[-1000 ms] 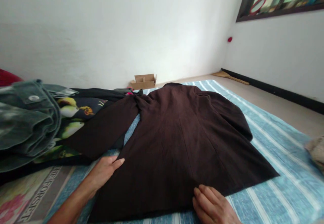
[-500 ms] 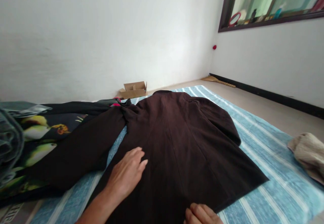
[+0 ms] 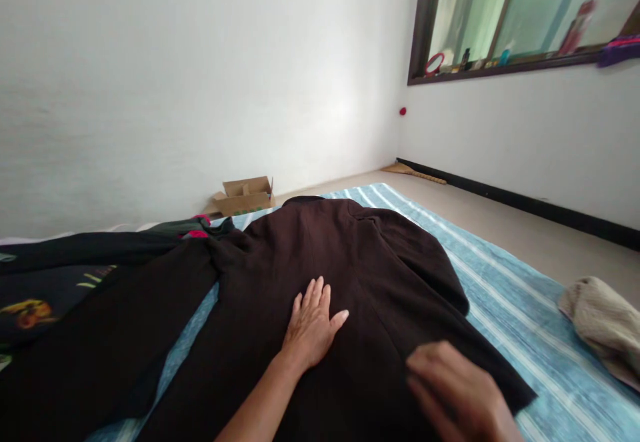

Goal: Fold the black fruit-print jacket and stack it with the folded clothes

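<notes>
A dark brown jacket (image 3: 360,255) lies spread back-up on a blue striped sheet (image 3: 505,295). My left hand (image 3: 313,325) rests flat on the middle of the jacket's back, fingers apart. My right hand (image 3: 457,392) lies on the jacket near its lower right hem, blurred, fingers loosely spread and holding nothing. The jacket's left sleeve (image 3: 100,335) stretches out to the left over other clothes; the right sleeve (image 3: 425,262) is folded along the jacket's side.
A dark printed cloth (image 3: 45,289) lies at the left. A beige folded cloth (image 3: 600,325) sits at the right edge of the sheet. A small cardboard box (image 3: 245,195) stands by the far wall. A window ledge (image 3: 500,69) holds small items.
My left hand slid from the jacket's left edge up onto the middle of its back. My right hand moved up and right onto the hem. The view panned right, dropping the green jeans from sight.
</notes>
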`<action>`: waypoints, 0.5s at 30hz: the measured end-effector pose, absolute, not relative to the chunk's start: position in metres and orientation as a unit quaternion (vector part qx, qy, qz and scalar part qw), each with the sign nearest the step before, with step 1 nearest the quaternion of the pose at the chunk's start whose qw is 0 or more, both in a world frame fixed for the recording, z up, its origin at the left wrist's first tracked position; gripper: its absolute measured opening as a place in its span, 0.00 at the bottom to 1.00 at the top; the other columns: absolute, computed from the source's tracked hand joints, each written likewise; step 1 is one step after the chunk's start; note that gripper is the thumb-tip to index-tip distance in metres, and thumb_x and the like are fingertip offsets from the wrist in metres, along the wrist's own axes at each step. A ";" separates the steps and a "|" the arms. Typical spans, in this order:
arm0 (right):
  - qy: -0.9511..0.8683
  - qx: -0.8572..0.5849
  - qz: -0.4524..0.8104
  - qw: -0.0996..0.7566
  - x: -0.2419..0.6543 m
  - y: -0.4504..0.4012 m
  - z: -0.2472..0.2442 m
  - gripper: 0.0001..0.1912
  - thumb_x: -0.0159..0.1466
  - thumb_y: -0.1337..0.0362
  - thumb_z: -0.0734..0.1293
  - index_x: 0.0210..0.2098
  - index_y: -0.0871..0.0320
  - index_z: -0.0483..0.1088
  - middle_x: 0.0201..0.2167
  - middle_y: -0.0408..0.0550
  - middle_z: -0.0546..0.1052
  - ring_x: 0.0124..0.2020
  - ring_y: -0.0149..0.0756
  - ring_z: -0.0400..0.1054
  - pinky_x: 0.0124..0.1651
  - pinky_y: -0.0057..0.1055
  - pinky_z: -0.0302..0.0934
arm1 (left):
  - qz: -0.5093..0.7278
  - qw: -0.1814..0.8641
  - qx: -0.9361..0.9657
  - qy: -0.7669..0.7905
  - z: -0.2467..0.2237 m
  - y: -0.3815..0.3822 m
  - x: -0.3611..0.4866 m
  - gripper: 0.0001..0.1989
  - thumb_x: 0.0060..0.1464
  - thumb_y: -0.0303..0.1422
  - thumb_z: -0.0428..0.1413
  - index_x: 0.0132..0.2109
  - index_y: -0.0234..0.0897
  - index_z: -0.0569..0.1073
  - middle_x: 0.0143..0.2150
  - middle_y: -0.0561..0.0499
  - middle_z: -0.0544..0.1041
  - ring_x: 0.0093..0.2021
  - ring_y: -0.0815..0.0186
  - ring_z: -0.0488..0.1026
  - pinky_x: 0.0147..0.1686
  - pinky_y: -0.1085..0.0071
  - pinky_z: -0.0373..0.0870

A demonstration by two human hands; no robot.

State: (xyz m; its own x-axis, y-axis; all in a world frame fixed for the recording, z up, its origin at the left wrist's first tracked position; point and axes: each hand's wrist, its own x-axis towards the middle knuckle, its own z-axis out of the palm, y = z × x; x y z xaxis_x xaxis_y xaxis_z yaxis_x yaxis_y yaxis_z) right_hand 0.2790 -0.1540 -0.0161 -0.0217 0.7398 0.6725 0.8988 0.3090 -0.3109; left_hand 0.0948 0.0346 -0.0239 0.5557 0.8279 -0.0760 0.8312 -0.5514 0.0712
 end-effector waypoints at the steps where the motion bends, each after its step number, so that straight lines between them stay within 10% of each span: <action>1: -0.664 -0.644 -0.093 0.368 0.301 -0.142 -0.008 0.12 0.64 0.63 0.59 0.45 0.55 0.70 0.38 0.51 0.76 0.38 0.42 0.72 0.38 0.35 0.69 | -0.019 0.045 0.879 0.474 -0.024 0.034 0.094 0.37 0.60 0.51 0.35 0.66 0.28 0.51 0.69 0.42 0.42 0.69 0.56 0.38 0.64 0.52 0.42; 6: -0.440 -0.886 0.023 0.141 0.402 -0.089 0.001 0.27 0.57 0.50 0.64 0.50 0.61 0.68 0.34 0.56 0.77 0.36 0.53 0.72 0.32 0.40 0.63 | -0.027 0.031 0.880 0.474 -0.019 0.033 0.095 0.36 0.60 0.50 0.34 0.66 0.29 0.52 0.69 0.44 0.42 0.69 0.57 0.38 0.64 0.53 0.42; 15: -0.336 -0.833 0.180 0.402 0.454 -0.035 -0.018 0.06 0.47 0.71 0.62 0.17 0.60 0.70 0.12 0.42 0.67 0.16 0.32 0.62 0.19 0.26 0.51 | -0.034 0.036 0.877 0.478 -0.017 0.032 0.095 0.35 0.60 0.49 0.35 0.66 0.29 0.52 0.69 0.44 0.42 0.68 0.56 0.39 0.64 0.53 0.42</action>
